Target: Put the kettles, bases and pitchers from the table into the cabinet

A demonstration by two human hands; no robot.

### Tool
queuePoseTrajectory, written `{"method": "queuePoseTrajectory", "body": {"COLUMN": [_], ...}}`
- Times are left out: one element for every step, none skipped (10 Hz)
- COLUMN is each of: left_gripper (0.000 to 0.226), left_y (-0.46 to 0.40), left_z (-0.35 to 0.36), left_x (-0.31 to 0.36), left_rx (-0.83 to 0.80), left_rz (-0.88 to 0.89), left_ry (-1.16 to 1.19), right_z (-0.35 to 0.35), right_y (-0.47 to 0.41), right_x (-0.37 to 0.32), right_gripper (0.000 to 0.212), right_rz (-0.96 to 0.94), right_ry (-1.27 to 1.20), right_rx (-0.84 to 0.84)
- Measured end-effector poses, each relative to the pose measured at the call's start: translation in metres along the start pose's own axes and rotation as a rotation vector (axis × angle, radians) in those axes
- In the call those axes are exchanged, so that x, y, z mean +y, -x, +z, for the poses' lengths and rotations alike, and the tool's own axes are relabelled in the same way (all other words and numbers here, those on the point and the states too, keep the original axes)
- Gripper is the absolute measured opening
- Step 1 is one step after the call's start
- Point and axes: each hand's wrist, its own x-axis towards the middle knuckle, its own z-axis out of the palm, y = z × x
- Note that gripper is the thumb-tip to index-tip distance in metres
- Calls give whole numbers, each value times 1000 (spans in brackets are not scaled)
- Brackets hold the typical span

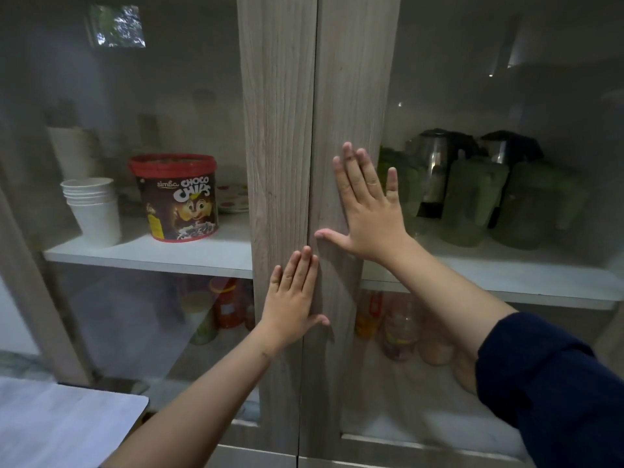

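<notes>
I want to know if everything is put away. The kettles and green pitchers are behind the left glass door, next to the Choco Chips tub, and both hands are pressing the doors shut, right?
Not quite. The head view shows the kettles and green pitchers behind the right glass door, not the left. The Choco Chips tub stands behind the left door beside paper cups. The left hand and right hand do lie flat on the door frames.

We see the kettles (435, 170) and pitchers (472, 201) only dimly through hazy glass; bases cannot be told. The lower jars (401, 329) blur together, and the worktop (60, 427) is cut off.
</notes>
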Motion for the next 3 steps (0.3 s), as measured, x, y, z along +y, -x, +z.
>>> {"method": "queuePoseTrajectory", "body": {"left_gripper": [131, 120, 106], "left_y": [0, -3, 25], "left_z": [-3, -12, -18], "left_x": [3, 4, 19], "left_rx": [30, 83, 115], "left_rz": [-1, 26, -18], "left_ry": [-21, 27, 166], "right_z": [-5, -20, -37], "right_y": [1, -4, 23], "right_x": [-5, -5, -19], "right_gripper": [110, 106, 91], "right_rz": [-2, 23, 16], "right_ry": [24, -11, -370], "right_rx": [7, 4, 7]}}
